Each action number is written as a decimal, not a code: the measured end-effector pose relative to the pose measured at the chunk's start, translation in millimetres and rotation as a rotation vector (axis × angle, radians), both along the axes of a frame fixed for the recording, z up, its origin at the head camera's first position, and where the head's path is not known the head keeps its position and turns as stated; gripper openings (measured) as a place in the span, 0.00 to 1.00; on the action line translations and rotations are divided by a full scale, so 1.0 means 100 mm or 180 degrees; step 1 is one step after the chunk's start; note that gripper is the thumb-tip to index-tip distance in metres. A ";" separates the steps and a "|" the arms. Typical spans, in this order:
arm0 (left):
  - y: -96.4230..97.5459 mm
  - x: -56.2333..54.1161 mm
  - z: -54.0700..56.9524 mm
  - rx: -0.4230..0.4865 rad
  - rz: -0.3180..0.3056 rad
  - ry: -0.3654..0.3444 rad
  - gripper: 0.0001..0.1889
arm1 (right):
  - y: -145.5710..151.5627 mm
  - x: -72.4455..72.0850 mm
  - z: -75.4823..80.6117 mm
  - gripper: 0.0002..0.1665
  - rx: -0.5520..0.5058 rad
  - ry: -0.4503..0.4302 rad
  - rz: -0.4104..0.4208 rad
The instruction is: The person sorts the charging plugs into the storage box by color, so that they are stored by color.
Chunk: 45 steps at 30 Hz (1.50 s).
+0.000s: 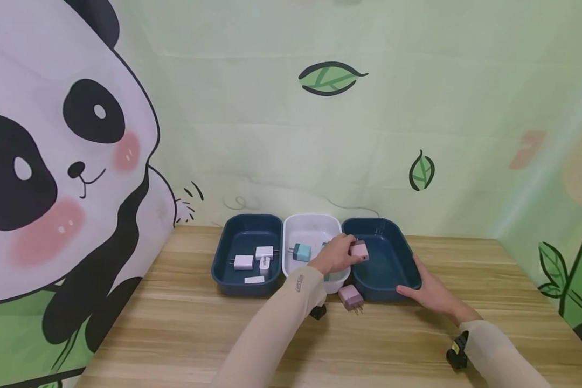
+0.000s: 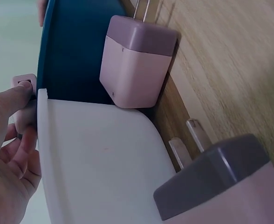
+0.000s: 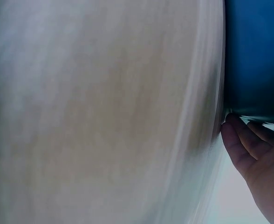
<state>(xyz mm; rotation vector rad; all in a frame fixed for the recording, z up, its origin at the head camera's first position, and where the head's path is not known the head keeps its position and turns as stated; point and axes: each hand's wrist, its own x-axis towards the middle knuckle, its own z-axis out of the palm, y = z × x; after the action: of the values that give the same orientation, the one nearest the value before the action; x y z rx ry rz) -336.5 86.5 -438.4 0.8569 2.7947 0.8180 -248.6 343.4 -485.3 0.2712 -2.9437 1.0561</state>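
My left hand (image 1: 333, 255) pinches a pink plug charger (image 1: 360, 250) over the left side of the right-hand dark blue tray (image 1: 383, 256). In the left wrist view, thumb and fingertips clasp that charger beyond the white tray's rim. My right hand (image 1: 434, 291) rests against the blue tray's front right corner, thumb at the front and fingers along the side. The right wrist view shows its fairly straight fingers (image 3: 251, 142) touching the tray. On the table before the trays lies another pink charger (image 1: 351, 297); a further pink charger (image 2: 221, 182) appears in the left wrist view.
The white middle tray (image 1: 303, 220) contains blue chargers (image 1: 301, 252), partly hidden by my left hand. Several white chargers (image 1: 243, 262) lie in the left dark blue tray (image 1: 223, 285). All three trays stand side by side on the wooden table (image 1: 174, 323), before a printed cloth backdrop (image 1: 252, 134).
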 end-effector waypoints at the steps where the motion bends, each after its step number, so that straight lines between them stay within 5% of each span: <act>1: 0.00 0.00 0.00 -0.0017 0.0001 0.0006 0.26 | 0.00 0.00 0.00 0.63 -0.0003 0.0004 0.0005; 13: 0.04 -0.04 -0.07 -0.0568 0.0195 0.0456 0.23 | -0.01 0.00 0.02 0.63 -0.0006 0.0036 0.0031; 18: -0.09 -0.02 -0.06 -0.0537 0.0139 0.0481 0.23 | -0.01 0.02 0.03 0.64 -0.0013 0.0004 0.0016; 29: -0.64 0.34 0.16 -0.0433 -0.0580 0.0730 0.18 | -0.03 0.02 0.04 0.63 0.0061 -0.0011 -0.0017; 38: -1.01 0.62 0.15 -0.0419 -0.0628 0.0785 0.15 | -0.02 0.02 0.01 0.63 -0.0017 0.0005 0.0023; 45: -1.26 0.73 0.09 -0.0447 -0.0585 0.0842 0.14 | 0.00 -0.01 -0.01 0.63 -0.0063 0.0049 0.0060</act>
<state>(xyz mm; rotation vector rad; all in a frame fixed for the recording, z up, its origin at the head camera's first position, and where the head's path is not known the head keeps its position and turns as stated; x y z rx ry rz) -263.3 -40.0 -429.3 1.2553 2.8890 0.5066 -249.1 343.7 -486.4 0.3060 -2.9211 1.0799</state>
